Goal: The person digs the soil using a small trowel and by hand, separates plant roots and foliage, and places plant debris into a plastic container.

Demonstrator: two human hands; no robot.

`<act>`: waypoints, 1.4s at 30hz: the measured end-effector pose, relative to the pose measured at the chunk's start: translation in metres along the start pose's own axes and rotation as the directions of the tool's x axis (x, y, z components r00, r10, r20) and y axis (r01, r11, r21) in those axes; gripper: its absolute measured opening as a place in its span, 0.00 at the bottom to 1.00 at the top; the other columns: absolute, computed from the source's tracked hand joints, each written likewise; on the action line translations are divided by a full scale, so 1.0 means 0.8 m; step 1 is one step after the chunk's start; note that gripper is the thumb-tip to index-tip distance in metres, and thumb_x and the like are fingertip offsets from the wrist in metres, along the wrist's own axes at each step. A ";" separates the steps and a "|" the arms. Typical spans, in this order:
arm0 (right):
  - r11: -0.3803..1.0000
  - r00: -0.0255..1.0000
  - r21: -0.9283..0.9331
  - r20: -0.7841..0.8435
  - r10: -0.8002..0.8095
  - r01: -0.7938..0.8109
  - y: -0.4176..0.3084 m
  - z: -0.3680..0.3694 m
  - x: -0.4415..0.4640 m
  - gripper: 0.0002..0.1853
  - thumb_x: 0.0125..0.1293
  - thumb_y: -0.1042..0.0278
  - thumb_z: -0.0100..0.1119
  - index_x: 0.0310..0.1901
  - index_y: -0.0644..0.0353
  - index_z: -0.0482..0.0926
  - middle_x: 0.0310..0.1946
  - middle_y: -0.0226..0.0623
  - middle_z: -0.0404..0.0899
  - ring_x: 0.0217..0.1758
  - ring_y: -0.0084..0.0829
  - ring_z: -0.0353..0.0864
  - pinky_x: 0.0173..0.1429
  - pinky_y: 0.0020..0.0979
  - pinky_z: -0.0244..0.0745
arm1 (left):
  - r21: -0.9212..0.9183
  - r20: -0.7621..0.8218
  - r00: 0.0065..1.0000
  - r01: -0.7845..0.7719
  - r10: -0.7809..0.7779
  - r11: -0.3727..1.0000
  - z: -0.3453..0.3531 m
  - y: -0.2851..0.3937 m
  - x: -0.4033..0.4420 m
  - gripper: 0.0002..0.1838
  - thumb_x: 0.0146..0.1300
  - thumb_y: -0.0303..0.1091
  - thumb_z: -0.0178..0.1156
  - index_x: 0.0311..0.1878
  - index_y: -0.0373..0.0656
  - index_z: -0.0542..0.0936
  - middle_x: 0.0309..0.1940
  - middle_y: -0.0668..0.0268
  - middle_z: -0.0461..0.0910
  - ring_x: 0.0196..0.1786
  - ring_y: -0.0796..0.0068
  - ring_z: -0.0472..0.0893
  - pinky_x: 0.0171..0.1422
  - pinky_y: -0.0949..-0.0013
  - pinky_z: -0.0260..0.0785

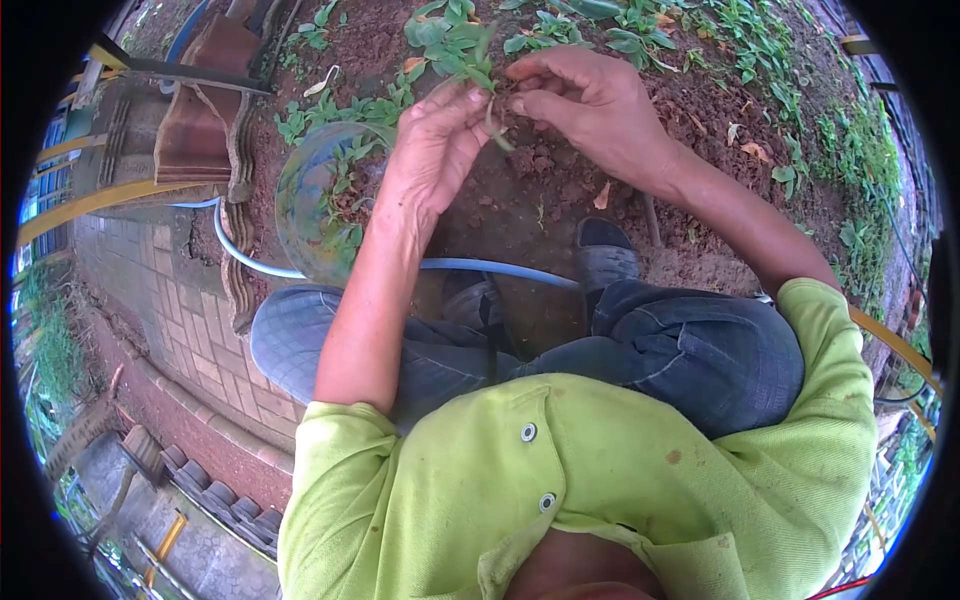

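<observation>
Here's the cloudy see-through bucket (pixel 297 215), with leafy greens (pixel 345 185) and reddish-brown bits inside. Up and to the right of it, the little plant (pixel 482 75): slim green leaves, a pale, bent stem dangling. The left hand (pixel 440 130) has it clamped between thumb and finger! The right hand (pixel 585 100), farther right of the bucket, brings its fingertips close by the plant; whether they pinch, I can't tell. Bare soil (pixel 535 205) opens right of the bucket, the blue hose (pixel 500 268) edging below, brick paving (pixel 190 330) lower left.
</observation>
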State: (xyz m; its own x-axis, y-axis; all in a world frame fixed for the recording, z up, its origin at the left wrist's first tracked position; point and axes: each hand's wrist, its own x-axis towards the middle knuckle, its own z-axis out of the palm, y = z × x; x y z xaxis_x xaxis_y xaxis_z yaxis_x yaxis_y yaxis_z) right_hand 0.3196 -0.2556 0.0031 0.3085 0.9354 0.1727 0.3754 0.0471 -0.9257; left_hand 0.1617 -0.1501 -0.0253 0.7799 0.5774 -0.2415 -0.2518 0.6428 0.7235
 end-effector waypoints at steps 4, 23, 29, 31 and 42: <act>0.999 0.998 0.021 -0.036 0.044 -0.043 -0.005 0.002 0.001 0.09 0.60 0.72 0.59 0.40 0.67 0.81 0.31 0.39 0.81 0.32 0.24 0.81 0.36 0.27 0.76 | -0.019 0.164 0.986 0.017 -0.014 1.000 0.001 -0.005 -0.001 0.15 0.65 0.28 0.59 0.53 0.33 0.76 0.51 0.60 0.78 0.53 0.71 0.77 0.62 0.63 0.69; 0.887 0.994 -0.452 -0.006 -0.106 0.092 0.008 -0.002 0.003 0.14 0.58 0.63 0.58 0.35 0.69 0.80 0.28 0.50 0.79 0.33 0.50 0.80 0.42 0.44 0.75 | 0.078 -0.083 0.996 -0.007 0.014 0.997 0.015 -0.024 -0.004 0.10 0.66 0.30 0.58 0.47 0.34 0.79 0.50 0.61 0.78 0.54 0.69 0.76 0.63 0.55 0.71; 0.985 0.990 -0.103 -0.043 0.133 -0.136 0.007 -0.001 0.001 0.13 0.58 0.69 0.54 0.39 0.69 0.80 0.31 0.49 0.82 0.35 0.43 0.83 0.44 0.40 0.77 | -0.103 -0.136 0.990 0.013 -0.027 0.995 0.008 -0.014 0.001 0.04 0.65 0.27 0.58 0.41 0.37 0.79 0.43 0.64 0.79 0.49 0.70 0.78 0.57 0.59 0.72; 0.961 0.960 0.014 -0.025 0.278 -0.278 0.006 -0.003 0.002 0.13 0.58 0.70 0.54 0.41 0.69 0.81 0.32 0.49 0.83 0.36 0.39 0.84 0.44 0.38 0.77 | -0.333 -0.011 0.995 0.091 -0.100 0.939 0.007 -0.009 -0.001 0.08 0.65 0.26 0.57 0.46 0.36 0.76 0.45 0.63 0.79 0.49 0.68 0.78 0.57 0.57 0.72; 0.969 0.969 -0.136 0.111 0.222 -0.207 0.010 -0.006 0.002 0.12 0.62 0.70 0.60 0.46 0.66 0.81 0.28 0.32 0.82 0.29 0.18 0.79 0.35 0.23 0.76 | -0.014 -0.090 0.990 0.108 -0.109 0.994 0.007 -0.015 -0.001 0.13 0.68 0.30 0.56 0.53 0.35 0.74 0.52 0.57 0.77 0.51 0.63 0.79 0.59 0.56 0.75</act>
State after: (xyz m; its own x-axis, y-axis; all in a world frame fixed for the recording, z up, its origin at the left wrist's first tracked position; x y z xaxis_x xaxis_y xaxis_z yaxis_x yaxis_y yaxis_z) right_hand 0.3269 -0.2556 -0.0024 0.2856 0.9554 -0.0757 0.4192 -0.1956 -0.8866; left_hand 0.1673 -0.1611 -0.0297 0.7482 0.5467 -0.3761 -0.1738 0.7084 0.6841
